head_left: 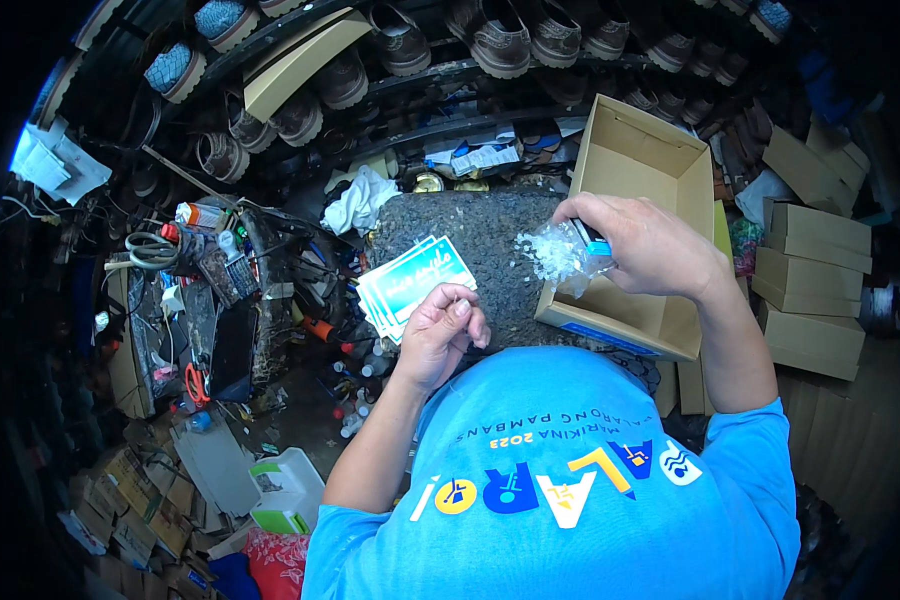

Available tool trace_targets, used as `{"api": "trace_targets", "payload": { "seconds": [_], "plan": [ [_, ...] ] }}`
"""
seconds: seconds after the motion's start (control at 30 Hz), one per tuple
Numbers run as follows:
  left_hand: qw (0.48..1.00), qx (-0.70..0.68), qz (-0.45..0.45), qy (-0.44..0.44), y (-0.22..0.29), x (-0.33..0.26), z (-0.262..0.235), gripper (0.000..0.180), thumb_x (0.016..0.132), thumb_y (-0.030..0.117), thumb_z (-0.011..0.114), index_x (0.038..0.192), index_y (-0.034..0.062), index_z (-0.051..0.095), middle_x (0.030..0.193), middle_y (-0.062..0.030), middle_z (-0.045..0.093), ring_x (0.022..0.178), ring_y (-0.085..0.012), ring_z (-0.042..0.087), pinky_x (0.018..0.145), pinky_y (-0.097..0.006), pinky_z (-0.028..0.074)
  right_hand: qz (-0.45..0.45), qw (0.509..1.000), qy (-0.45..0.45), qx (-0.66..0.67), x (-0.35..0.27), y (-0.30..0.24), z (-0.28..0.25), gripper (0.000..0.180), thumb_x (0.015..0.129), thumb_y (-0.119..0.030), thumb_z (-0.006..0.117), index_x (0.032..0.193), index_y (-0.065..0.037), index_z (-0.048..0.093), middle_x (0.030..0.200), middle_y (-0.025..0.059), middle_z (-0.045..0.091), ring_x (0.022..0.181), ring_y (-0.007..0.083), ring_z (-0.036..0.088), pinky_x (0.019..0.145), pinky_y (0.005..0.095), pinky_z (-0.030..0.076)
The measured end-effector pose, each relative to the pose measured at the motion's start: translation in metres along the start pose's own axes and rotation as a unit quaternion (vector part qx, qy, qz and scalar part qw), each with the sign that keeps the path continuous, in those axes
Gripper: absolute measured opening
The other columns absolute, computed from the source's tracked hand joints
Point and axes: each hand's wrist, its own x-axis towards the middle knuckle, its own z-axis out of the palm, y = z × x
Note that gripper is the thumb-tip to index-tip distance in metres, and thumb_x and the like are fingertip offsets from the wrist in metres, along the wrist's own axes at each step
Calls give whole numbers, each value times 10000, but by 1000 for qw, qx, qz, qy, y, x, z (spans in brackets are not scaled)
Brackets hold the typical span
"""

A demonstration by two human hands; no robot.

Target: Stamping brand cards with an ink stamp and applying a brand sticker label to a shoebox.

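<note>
While you look down over your blue shirt, your right hand (650, 245) is raised on the right side of the scene, fingers pinched closed on a crumpled clear plastic bag (555, 255) with a small blue piece at its top edge. It hangs just above the near left corner of an open cardboard box (660, 160), which rests on the right part of a speckled dark worktop (480, 225).

Your left hand (440, 335) sits nearer to you and to the left, curled into a loose fist, thumb against the fingers; whether it holds anything small, you cannot tell. Just beyond it, a fanned stack of teal cards (410, 280) lies on the worktop's left edge.

To handle the bag well, keep your pinch near its top so the thin film does not slip, hold it over the box opening, and bring your left hand up to steady the lower part.

Rows of shoes (500, 40) fill the far shelves, flat boxes (815, 290) stack up at the right, and tools and clutter crowd the left.
</note>
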Motion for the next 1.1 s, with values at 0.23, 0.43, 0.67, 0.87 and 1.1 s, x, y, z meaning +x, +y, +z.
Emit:
{"api": "trace_targets", "payload": {
  "seconds": [0.23, 0.43, 0.67, 0.87, 1.1],
  "plan": [
    [967, 246, 53, 46, -34, -13, -17, 190, 1024, 164, 543, 1142, 15, 540, 884, -63, 636, 836, -130, 623, 792, -278, 511, 9, 1000, -5, 12, -2, 1, 3, 542, 698, 50, 697, 1207, -79, 559, 1122, 129, 663, 1052, 342, 632, 857, 419, 530],
    [961, 238, 111, 83, -36, -13, -9, 197, 992, 120, 592, 1133, 29, 490, 887, -105, 634, 817, -173, 633, 785, -321, 528, 12, 1000, -12, 19, 0, -1, 4, 544, 698, 31, 709, 1208, -83, 557, 1105, 133, 662, 1024, 351, 637, 844, 420, 530],
    [968, 201, 119, 90, -37, -10, -15, 154, 995, 122, 592, 1040, 51, 463, 847, -66, 607, 680, -102, 568, 612, -234, 485, 3, 1000, -6, 21, -2, 1, 5, 553, 698, 32, 708, 1215, -85, 551, 1087, 137, 659, 1015, 352, 636, 832, 422, 527],
    [974, 177, 100, 98, -38, -12, -18, 163, 1015, 161, 564, 1115, 57, 489, 788, -77, 595, 576, -100, 510, 514, -217, 424, 4, 1000, -9, 16, -2, -1, 4, 546, 699, 30, 710, 1210, -82, 554, 1094, 137, 658, 1020, 352, 635, 838, 420, 526],
    [934, 291, 171, 114, -38, -6, -17, 186, 1004, 192, 589, 1098, 31, 589, 787, -41, 607, 589, -59, 523, 523, -190, 425, 13, 1000, -12, 15, -4, 1, 4, 533, 704, 26, 714, 1203, -76, 557, 1091, 134, 657, 1030, 350, 630, 846, 418, 524]
  ]
}}
